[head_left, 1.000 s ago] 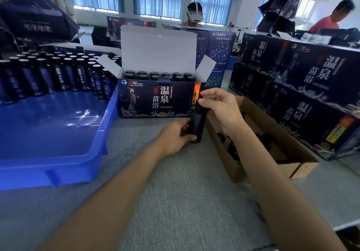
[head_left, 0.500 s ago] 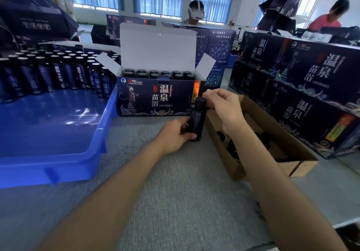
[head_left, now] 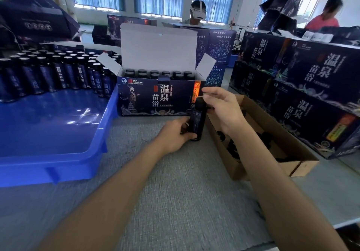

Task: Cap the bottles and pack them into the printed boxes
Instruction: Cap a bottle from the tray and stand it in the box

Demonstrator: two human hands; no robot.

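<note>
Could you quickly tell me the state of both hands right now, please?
Left hand: closed round the lower half of the bottle.
Right hand: pinching the black cap on top of it.

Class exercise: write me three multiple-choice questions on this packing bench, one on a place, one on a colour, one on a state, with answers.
1. Where is the blue tray relative to the open printed box? A left of it; B right of it; C on top of it.
2. The cap on the held bottle is: A white; B black; C red.
3. That box's lid is: A taped shut; B torn off; C standing open.
Answers: 1 A, the tray sits at its left side; 2 B, the cap looks black; 3 C, the lid's white inside stands upright.
</note>
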